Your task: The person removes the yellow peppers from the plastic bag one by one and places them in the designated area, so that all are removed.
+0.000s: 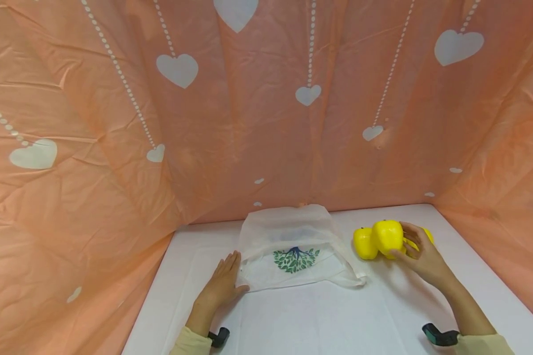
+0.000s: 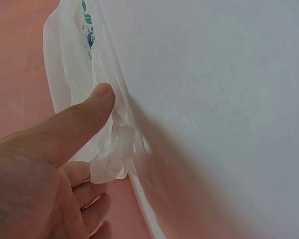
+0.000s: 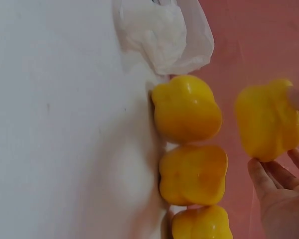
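A white plastic bag with a green-leaved tree print lies on the white table. My left hand rests against its left edge, thumb touching the bag's crumpled corner and fingers fairly straight. To the right, my right hand holds a glossy yellow bell pepper between thumb and fingertips, raised off the table. Below it in a row stand three more yellow bell peppers; the right wrist view shows the nearest-to-bag pepper, the middle pepper and the end pepper, partly cut off.
Peach-coloured sheeting with white hearts hangs behind and at both sides of the white table. A black wrist device is strapped at the right forearm, and another wrist device at the left.
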